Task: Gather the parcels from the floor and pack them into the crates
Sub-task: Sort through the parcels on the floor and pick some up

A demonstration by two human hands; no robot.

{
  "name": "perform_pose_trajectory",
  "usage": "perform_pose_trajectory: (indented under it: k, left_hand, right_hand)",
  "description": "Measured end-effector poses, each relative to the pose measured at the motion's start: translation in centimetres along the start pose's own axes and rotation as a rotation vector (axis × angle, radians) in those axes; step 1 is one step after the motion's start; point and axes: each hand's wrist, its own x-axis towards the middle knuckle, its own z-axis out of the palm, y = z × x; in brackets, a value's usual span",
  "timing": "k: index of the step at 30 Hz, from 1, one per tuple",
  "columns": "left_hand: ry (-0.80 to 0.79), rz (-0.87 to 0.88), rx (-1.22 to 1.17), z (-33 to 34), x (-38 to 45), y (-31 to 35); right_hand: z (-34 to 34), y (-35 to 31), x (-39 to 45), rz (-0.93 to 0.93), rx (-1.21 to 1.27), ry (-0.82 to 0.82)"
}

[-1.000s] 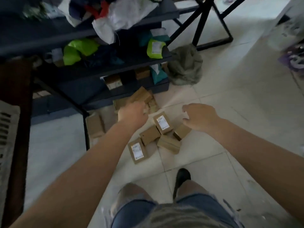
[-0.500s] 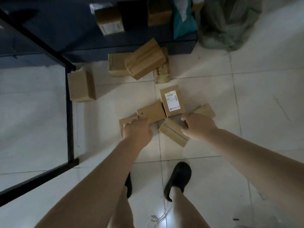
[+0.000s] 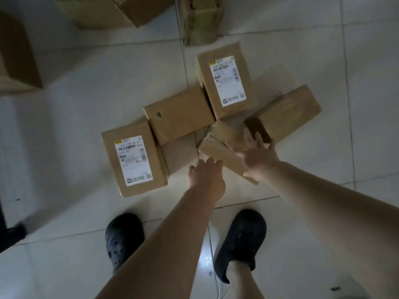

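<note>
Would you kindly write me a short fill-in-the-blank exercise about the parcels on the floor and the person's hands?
1. The number of parcels showing a white shipping label is ____.
2. The right hand rests on a flat parcel that is ____ in colour.
3. The left hand holds ____.
4. The person's shoes are ____ in colour.

Missing words: two; brown; nothing; black

Scene dimly lit, colours muted and greyish. A bright glare patch is seen on the floor point(image 3: 203, 258) between the shoes. Left edge and corners are darkened. Wide-angle bending is visible in tile lines. Motion blur on hands and label point(image 3: 227, 80) text; fine detail is lost.
</note>
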Motion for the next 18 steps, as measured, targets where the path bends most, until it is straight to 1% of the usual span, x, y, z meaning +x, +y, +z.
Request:
perform_pose_trajectory:
  k: [3, 6, 10, 13, 15, 18]
  left_hand:
    - [-0.056, 0.060, -0.028, 3.3, 1.5, 0.6]
    - [-0.032, 0.081, -0.107, 4.8, 2.2, 0.2]
    - [0.091, 0.003, -0.166, 5.0, 3.3, -2.0]
    - [0.149, -0.074, -0.199, 4.4, 4.0, -4.6]
    - [0.207, -0.128, -0.253, 3.7, 4.2, -6.6]
    - [0.298, -0.227, -0.418, 2.0, 4.2, -9.8]
  right_hand:
    - [1.9, 0.3, 1.1, 0.024, 0.092, 0.054]
    - [2.7, -0.7, 1.4, 0.066, 0.179, 0.119]
    - [2.6, -5.3, 1.8, 0.243, 0.548, 0.271]
    - [1.8, -9.2, 2.9, 0.287, 0.751, 0.352]
    - [0.7, -11.4, 3.6, 0.256, 0.828, 0.439]
    - [-1.1, -14.0, 4.7, 0.097, 0.837, 0.541]
